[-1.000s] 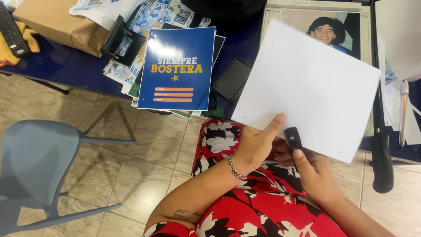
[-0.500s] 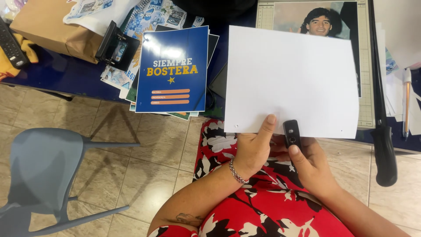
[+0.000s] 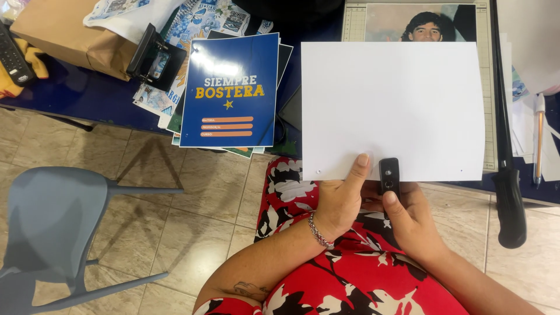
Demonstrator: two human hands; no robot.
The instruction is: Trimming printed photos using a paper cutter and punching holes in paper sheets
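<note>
The left hand is pinching the blank white paper sheet low in the frame's centre. The right hand's grip is closing the small black single-hole punch on its bottom edge, which seems the punching step; the next squeeze calls for steady alignment

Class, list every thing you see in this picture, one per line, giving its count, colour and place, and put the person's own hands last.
sheet of paper: one, white, held up over the table edge
hole punch: one, small, black, on the sheet's lower edge
booklet: one, blue, on a stack left of the sheet
paper cutter: one, pale board, black handle, behind the sheet
photo: one, on the cutter board
parcel: one, brown, top left
chair: one, grey, lower left
pen: one, white and orange, far right
table: one, dark blue
left hand: thumb on the sheet
right hand: on the punch
</note>
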